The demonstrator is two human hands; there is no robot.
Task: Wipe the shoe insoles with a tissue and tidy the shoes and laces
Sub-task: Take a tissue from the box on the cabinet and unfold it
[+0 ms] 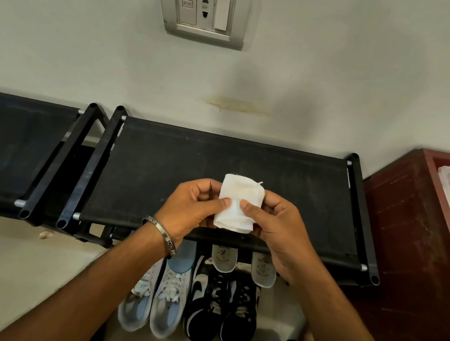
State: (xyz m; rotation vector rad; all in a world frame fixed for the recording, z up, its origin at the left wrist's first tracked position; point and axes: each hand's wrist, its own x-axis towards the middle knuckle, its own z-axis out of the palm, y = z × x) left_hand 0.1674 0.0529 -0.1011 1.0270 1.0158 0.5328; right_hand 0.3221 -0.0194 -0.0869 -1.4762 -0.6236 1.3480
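Pinching a folded tissue (237, 205) between both thumbs and fingers, left hand (191, 209) and right hand (276, 227); bangle (160, 232) lettering unclear.

The scene is lit dimly and evenly, by soft light without a visible source. A faint, diffuse shadow is cast on the wall (318, 82) above the black rack (161, 160). No strong glare is seen. Straight lines are bent near the edges by the wide-angle lens. The centre is sharp, while the near forearms are slightly soft.
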